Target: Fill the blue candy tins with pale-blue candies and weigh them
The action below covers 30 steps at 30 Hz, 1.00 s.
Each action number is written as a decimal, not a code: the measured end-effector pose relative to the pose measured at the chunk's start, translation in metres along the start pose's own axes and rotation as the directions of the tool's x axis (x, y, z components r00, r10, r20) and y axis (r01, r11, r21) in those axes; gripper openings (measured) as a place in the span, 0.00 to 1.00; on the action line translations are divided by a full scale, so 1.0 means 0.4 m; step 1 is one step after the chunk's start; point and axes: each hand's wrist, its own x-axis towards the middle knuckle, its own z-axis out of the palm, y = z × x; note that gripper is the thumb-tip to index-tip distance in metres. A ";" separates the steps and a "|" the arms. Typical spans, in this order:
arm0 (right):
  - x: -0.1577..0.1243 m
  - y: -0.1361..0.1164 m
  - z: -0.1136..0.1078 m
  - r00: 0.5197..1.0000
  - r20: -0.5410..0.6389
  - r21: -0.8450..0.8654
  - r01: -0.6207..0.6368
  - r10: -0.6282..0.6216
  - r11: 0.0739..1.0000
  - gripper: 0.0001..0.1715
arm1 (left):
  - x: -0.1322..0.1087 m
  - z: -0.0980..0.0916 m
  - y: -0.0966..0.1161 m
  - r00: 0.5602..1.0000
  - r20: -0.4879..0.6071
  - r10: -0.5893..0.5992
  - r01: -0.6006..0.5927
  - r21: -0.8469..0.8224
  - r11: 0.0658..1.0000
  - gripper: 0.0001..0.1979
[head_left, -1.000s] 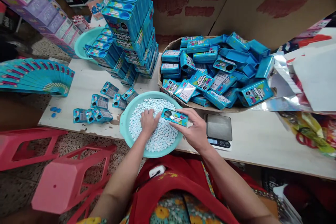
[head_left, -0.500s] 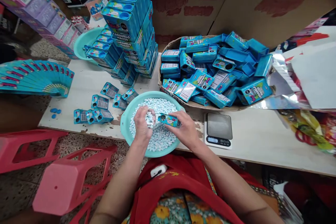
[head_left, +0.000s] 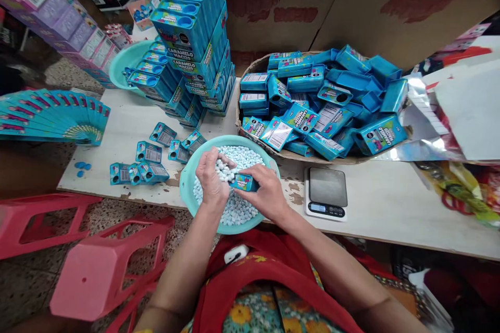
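Observation:
Over a turquoise basin (head_left: 187, 191) of small pale candies (head_left: 240, 209), my left hand (head_left: 212, 179) is cupped round a heap of the candies. Its fingers curl up at the far side and the heap shows in the palm. My right hand (head_left: 266, 191) grips a small blue candy box (head_left: 244, 182) by its sides, thumb near me and fingers over the far side. One end of the box meets the edge of my left palm, beside the candies. The box's opening is hidden from me.
Right of the basin stands a digital scale (head_left: 326, 192). Behind it a carton (head_left: 253, 140) overflows with blue boxes. Stacked blue boxes (head_left: 177, 36) rise at the back left, with several loose boxes (head_left: 148, 152) and blue caps (head_left: 80, 173) nearer. Red stools (head_left: 84, 278) stand lower left.
My left hand has tilted and rolled toward the box, its palm turning more to the right. My right hand has brought the box slightly left, against the left palm.

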 end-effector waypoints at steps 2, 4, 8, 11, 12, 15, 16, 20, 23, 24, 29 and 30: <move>0.000 0.002 -0.003 1.000 0.004 0.046 -0.004 0.004 0.999 0.18 | -0.003 0.003 0.000 1.000 -0.005 -0.001 0.001 -0.003 1.000 0.14; -0.001 0.003 -0.005 1.000 -0.008 0.077 -0.021 0.022 0.997 0.18 | -0.005 0.004 -0.001 1.000 -0.006 0.017 -0.017 0.003 1.000 0.14; -0.003 0.005 -0.009 0.999 -0.022 0.110 -0.038 0.041 0.993 0.19 | -0.009 0.005 -0.007 1.000 -0.001 0.021 -0.021 0.038 0.999 0.14; -0.003 0.004 -0.011 0.999 -0.021 0.113 -0.042 0.044 0.993 0.19 | -0.012 0.007 -0.011 0.999 -0.003 0.034 -0.034 0.059 0.998 0.14; -0.003 0.004 -0.012 0.998 -0.028 0.111 -0.046 0.049 0.993 0.19 | -0.013 0.007 -0.012 0.999 -0.009 0.042 -0.041 0.060 0.997 0.14; -0.006 0.003 -0.009 0.998 -0.036 0.103 -0.054 0.058 0.993 0.19 | -0.015 0.009 -0.014 0.999 -0.024 0.045 -0.044 0.059 0.997 0.14; -0.007 0.004 -0.007 0.998 -0.037 0.102 -0.056 0.060 0.993 0.19 | -0.015 0.009 -0.014 0.998 -0.026 0.055 -0.053 0.063 0.997 0.14; -0.013 0.006 -0.003 0.998 -0.023 0.106 -0.058 0.061 0.993 0.19 | -0.018 0.009 -0.015 0.997 -0.027 0.071 -0.068 0.104 0.992 0.14; -0.015 0.008 -0.004 0.997 -0.024 0.109 -0.070 0.073 0.992 0.19 | -0.023 0.010 -0.017 0.998 -0.019 0.052 -0.050 0.114 0.992 0.15; -0.016 0.009 -0.004 0.997 -0.025 0.108 -0.075 0.078 0.991 0.19 | -0.025 0.011 -0.018 0.998 -0.017 0.054 -0.052 0.113 0.992 0.15; -0.018 0.010 -0.002 0.996 -0.036 0.128 -0.072 0.077 0.989 0.19 | -0.028 0.014 -0.017 0.997 -0.016 0.081 -0.078 0.134 0.988 0.15; -0.018 0.011 0.000 0.996 -0.039 0.131 -0.073 0.079 0.989 0.19 | -0.027 0.014 -0.016 0.997 -0.012 0.078 -0.076 0.136 0.988 0.16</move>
